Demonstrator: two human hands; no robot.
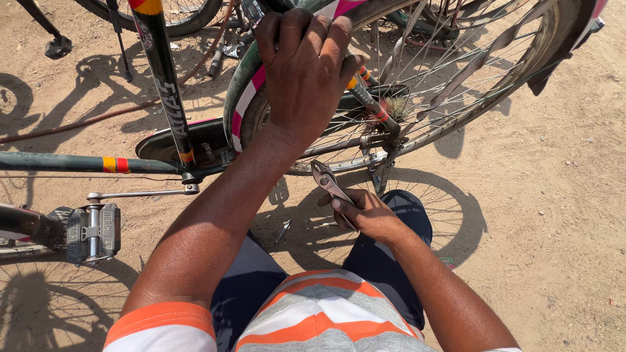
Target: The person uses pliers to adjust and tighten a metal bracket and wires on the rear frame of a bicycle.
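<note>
My left hand (305, 68) is clamped over the top of a bicycle's rear mudguard (244, 91), green with pink and white stripes, above the rear wheel (456, 98). My right hand (366, 214) is lower, near my knee, and grips a pair of metal pliers (326, 181) whose jaws point up toward the wheel's axle and stays (385, 133). The pliers' handles are hidden in my fist.
The bicycle's dark frame tube (164, 85) rises at left, with a pedal (91, 233) and crank (140, 193) at lower left. A small metal tool (282, 231) lies on the sandy ground. Another bicycle's wheel (176, 13) stands at the top left.
</note>
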